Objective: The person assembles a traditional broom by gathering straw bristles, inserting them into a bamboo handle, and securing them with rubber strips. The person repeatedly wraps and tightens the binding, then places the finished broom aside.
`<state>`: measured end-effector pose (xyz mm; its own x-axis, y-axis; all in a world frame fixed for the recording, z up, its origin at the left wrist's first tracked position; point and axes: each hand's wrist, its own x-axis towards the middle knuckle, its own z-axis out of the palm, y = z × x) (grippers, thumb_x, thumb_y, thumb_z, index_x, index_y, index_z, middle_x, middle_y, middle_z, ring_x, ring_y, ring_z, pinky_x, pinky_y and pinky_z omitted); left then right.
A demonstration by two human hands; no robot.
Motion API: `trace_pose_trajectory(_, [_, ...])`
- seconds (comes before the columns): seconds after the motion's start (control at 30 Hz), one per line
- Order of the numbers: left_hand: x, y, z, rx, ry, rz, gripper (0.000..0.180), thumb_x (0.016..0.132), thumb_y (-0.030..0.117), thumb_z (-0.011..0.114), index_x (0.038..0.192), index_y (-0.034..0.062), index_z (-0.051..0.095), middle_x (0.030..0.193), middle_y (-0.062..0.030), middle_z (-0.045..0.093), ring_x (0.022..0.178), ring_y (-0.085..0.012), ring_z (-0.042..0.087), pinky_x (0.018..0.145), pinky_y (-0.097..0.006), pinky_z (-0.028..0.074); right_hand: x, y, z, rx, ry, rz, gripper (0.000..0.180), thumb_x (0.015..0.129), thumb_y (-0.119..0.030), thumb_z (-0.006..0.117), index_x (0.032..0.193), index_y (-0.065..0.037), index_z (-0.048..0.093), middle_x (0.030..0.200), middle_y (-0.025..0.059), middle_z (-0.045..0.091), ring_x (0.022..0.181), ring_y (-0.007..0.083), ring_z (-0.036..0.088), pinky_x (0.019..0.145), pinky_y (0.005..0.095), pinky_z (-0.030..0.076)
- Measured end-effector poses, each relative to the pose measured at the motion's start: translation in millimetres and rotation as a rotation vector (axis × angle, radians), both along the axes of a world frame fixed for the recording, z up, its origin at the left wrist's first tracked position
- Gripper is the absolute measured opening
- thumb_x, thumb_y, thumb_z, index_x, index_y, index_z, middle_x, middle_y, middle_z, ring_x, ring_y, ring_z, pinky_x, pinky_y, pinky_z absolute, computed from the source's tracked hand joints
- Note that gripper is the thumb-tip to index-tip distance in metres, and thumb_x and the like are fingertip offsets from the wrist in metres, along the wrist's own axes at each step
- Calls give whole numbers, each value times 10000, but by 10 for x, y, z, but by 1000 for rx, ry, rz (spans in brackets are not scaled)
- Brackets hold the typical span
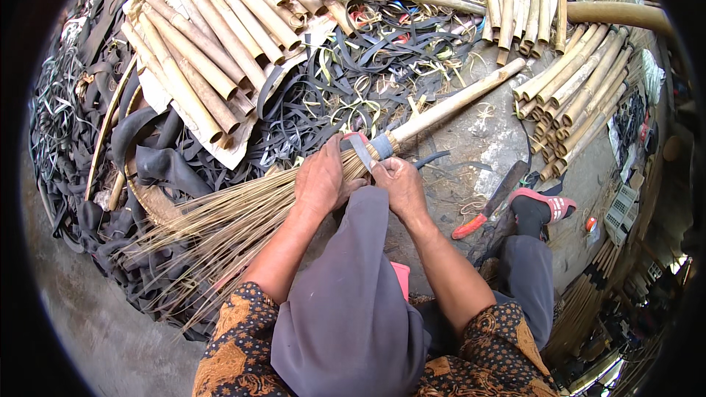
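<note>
A stick broom lies slantwise before me, its pale bamboo handle (460, 103) pointing to the upper right. Its thin brown bristles (220, 224) fan out to the lower left. Grey binding (382, 146) wraps the neck where bristles meet handle. My left hand (321, 180) is closed around the bristles just below the neck. Between the fingers of my right hand (401, 185) is pinched a flat grey rubber strip (359, 150), which crosses the bristle tops beside the binding. Some left fingertips are hidden behind the bristles.
A knife (491, 202) with a red handle lies right of my hands, near my sandalled foot (543, 207). Bamboo poles are piled at upper left (198, 51) and right (581, 92). Black rubber strips (316, 103) cover the floor beyond the broom. A grey plastic crate (621, 213) stands far right.
</note>
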<state>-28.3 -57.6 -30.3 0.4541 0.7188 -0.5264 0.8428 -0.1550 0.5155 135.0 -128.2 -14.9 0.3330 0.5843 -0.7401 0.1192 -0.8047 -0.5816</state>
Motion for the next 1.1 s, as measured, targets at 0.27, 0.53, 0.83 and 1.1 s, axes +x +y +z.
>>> trace_pose_trajectory(0.27, [14,31,117,-25,14,-70,898,712,397,913,1458,116,500,1240,-196,667,1133,-385,662,996,-452,522,-3,13,-68,-35,58,13,335,969,-291,688,882,31,728,716,52,696,635,98,604,594,306,492])
trace_pose_trajectory(0.53, [37,-105,-59,244,92,-192,847,721,482,887,1393,74,573,1211,-169,677,1132,-342,650,984,-454,493,-25,-62,-55,-40,169,-69,317,1031,-257,614,915,20,715,751,14,679,665,74,584,605,268,474])
trace_pose_trajectory(0.83, [50,242,-181,-145,129,-144,864,701,566,861,1411,156,588,1139,-205,718,1070,-387,703,922,-494,556,-30,-905,39,90,333,-26,295,1070,-237,513,1116,25,643,892,104,662,833,183,617,767,370,497])
trace_pose_trajectory(1.1, [88,284,181,-348,-230,-127,620,700,383,846,1197,46,694,1032,-232,730,1030,-423,696,877,-480,535,208,-1405,-310,-33,54,312,256,1055,-233,498,1052,-26,647,903,220,663,892,394,672,806,472,511])
